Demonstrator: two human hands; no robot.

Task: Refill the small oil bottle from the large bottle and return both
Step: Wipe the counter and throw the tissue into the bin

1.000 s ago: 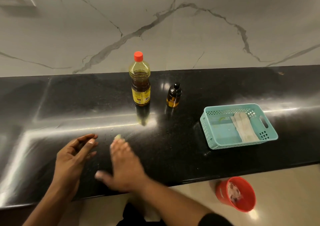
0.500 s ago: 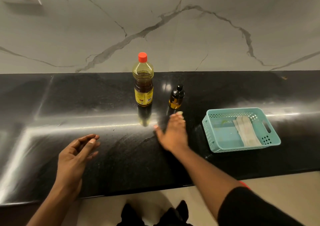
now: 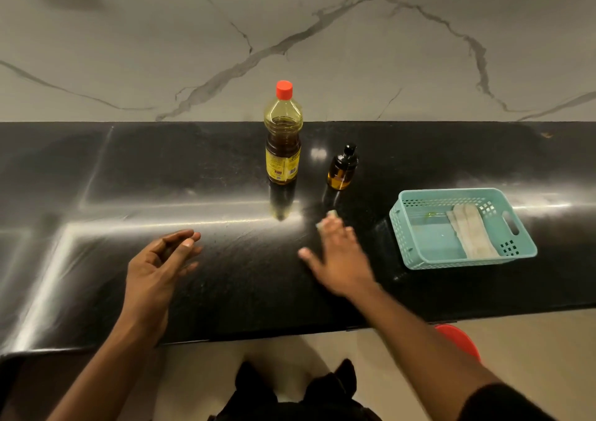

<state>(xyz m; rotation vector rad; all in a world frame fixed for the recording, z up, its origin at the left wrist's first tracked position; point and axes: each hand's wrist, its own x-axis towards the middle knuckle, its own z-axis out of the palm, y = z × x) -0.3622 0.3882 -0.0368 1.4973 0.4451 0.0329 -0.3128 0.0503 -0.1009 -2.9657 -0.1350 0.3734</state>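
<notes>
The large oil bottle [image 3: 283,136], red-capped with a yellow label, stands upright at the back of the black counter [image 3: 96,169]. Just right of it stands the small amber bottle [image 3: 342,169] with a black pump top. My right hand [image 3: 340,259] lies flat on the counter a short way in front of the small bottle, fingers straight, and a small pale piece [image 3: 329,216] shows under its fingertips. My left hand [image 3: 158,265] hovers over the counter to the left, palm turned inward, fingers loosely curled, holding nothing. Neither hand touches a bottle.
A teal plastic basket [image 3: 419,256] with a folded pale cloth [image 3: 472,233] inside sits at the right. A red bin [image 3: 461,340] stands on the floor below the counter edge. A marble wall backs the counter.
My right hand swept along the counter from beside the left hand to in front of the small bottle, then drew back slightly. The left hand stayed in place.
</notes>
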